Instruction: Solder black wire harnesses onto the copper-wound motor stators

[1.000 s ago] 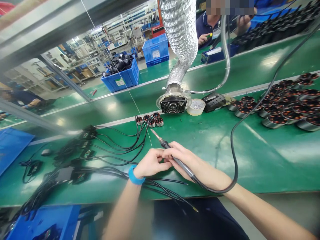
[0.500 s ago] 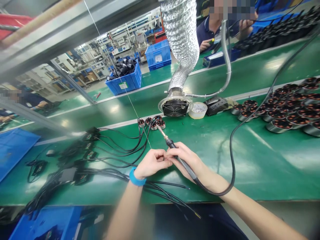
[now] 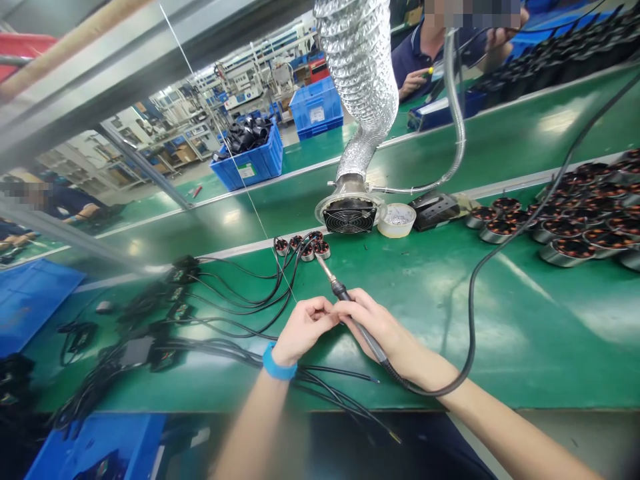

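My right hand (image 3: 383, 327) is closed around the dark handle of a soldering iron (image 3: 365, 335), whose metal tip points up and away toward a small cluster of copper-wound motor stators (image 3: 321, 249). A thin solder wire (image 3: 260, 223) runs down from the upper left to my left hand (image 3: 303, 330), which wears a blue wristband (image 3: 278, 363). Its thumb and fingers are pinched together on the wire, meeting the fingertips of my right hand. The wire's end is hidden between the fingers. Black cables (image 3: 250, 310) lead to the cluster, and more cables (image 3: 340, 387) pass beneath my left wrist.
A fume duct (image 3: 357, 100) with a fan guard hangs over the green bench (image 3: 525, 347). Behind my hands stands a white tub (image 3: 397, 221). Many larger stators (image 3: 567, 250) fill the right side. The iron's cord loops over my right forearm. A co-worker (image 3: 415, 73) sits across.
Both hands keep nearly the same pose, still fingertip to fingertip. The view has shifted slightly, and the iron's cord appears a little farther right.
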Demonstrator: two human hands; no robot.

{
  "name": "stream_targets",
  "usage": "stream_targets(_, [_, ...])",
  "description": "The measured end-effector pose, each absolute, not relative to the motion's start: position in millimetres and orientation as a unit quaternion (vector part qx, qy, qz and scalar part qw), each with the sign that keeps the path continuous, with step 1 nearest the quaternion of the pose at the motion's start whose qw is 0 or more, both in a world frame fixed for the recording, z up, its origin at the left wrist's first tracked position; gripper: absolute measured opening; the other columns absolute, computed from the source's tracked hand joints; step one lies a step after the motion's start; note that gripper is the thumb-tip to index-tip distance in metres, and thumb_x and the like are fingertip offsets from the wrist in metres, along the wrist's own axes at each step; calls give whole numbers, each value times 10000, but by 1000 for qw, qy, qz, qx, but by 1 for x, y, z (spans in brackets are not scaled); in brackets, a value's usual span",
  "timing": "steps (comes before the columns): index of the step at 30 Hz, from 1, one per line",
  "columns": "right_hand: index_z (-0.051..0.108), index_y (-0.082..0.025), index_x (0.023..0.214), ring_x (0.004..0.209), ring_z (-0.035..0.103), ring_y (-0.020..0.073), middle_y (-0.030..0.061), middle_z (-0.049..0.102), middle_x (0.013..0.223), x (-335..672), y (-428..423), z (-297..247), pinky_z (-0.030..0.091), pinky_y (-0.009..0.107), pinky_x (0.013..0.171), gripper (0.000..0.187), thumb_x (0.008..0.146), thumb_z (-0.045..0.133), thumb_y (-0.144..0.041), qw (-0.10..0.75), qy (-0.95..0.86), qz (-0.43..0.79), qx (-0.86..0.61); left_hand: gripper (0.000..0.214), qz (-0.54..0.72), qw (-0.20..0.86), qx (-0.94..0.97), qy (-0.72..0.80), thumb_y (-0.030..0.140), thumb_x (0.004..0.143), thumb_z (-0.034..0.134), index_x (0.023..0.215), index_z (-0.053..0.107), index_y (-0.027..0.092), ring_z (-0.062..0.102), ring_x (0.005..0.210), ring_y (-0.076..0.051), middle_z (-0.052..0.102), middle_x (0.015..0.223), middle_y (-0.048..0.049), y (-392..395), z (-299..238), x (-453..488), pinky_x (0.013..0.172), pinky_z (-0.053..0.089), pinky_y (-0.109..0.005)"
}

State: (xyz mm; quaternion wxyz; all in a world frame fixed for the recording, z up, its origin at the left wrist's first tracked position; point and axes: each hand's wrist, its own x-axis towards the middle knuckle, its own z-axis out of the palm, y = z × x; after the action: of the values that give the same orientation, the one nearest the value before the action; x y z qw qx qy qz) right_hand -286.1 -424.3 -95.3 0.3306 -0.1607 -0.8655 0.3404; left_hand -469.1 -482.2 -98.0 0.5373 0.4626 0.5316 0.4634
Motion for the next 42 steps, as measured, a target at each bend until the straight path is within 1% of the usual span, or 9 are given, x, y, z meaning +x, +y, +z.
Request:
stream_targets(5, [574,-260,1235,859,625,163,62,584,1015,-290,-419,-118,543,290,784,309,961,501,-136,461,-804,319,-199,128,479,485,446,580,219,752,686,686,619,131,490,639,-107,581,664,1,-478,-99,-464,636,377,-226])
stream_targets(9, [602,-234,1263,720,656,137,30,665,888,-280,-419,-123,547,262,697,314,967,528,-163,530,-734,329,-269,97,478,465,432,607,207,745,667,691,634,134,482,620,-104,583,656,2,-475,-101,-464,619,368,-227])
stream_targets(12, [689,-227,1053,553,624,116,-25,650,669,-271,-423,-120,515,240,578,204,973,506,-181,544,-709,337,-297,97,477,466,425,612,211,737,667,687,637,133,485,618,-104,594,661,-3,-473,-103,-465,607,357,-226])
stream_targets(14, [695,-226,910,496,603,108,-47,606,570,-267,-424,-119,487,232,529,226,972,482,-182,557,-707,336,-278,104,477,464,422,615,216,735,671,685,639,131,485,619,-102,596,663,-3,-472,-104,-465,603,349,-223])
stream_targets(16, [685,-222,855,482,601,110,-51,589,541,-265,-425,-118,466,231,499,240,962,474,-179,568,-709,331,-256,110,477,464,420,617,219,735,676,682,640,129,486,619,-100,596,661,-2,-471,-104,-466,604,347,-221])
stream_targets(22, [686,-206,857,459,589,101,-35,643,602,-267,-424,-116,465,239,498,220,930,485,-156,560,-730,315,-233,130,477,461,422,617,237,744,682,685,640,129,472,604,-93,587,653,4,-471,-104,-466,594,337,-220])
stream_targets(26, [687,-204,849,432,573,92,-45,624,564,-268,-423,-113,455,229,482,219,931,489,-164,550,-734,319,-240,149,483,464,415,616,256,741,694,687,636,130,490,613,-96,588,652,7,-471,-103,-465,613,351,-221])
stream_targets(35, [702,-186,828,384,521,85,-42,579,501,-269,-427,-116,399,207,396,272,969,473,-230,566,-649,413,-296,158,484,464,411,618,261,732,700,665,632,135,462,581,-90,573,625,14,-471,-100,-464,597,342,-223])
stream_targets(42, [716,-172,817,384,512,99,-24,573,492,-268,-428,-120,375,214,364,296,965,481,-273,576,-622,431,-309,140,486,464,406,619,254,713,704,668,650,133,473,590,-94,596,646,2,-470,-98,-463,598,350,-223])
